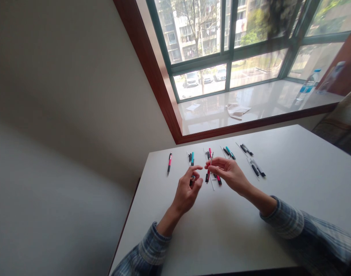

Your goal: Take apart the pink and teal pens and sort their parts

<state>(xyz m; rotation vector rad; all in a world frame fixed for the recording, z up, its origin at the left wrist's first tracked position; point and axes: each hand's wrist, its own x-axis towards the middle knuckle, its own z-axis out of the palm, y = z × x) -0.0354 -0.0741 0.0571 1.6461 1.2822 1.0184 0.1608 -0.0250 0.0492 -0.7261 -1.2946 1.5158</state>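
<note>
My right hand [228,174] pinches a slim, pale pen refill [212,156] between thumb and fingertips. A pink and black pen barrel [207,177] shows just below those fingertips, in line with the refill; I cannot tell whether the two are joined. Close by on the left, my left hand [185,191] has its index finger stretched out and its thumb apart. Through the gap between its fingers a dark pen part [192,181] shows, seemingly on the table. Another pink and black piece [218,179] lies under the right hand.
On the white table [221,234], a whole pink pen [169,163] lies at the left. Teal pen parts [192,158], more teal parts [230,152] and clear-and-black parts [258,168] lie in groups. Behind are a windowsill with a cloth [237,110] and a bottle [307,86].
</note>
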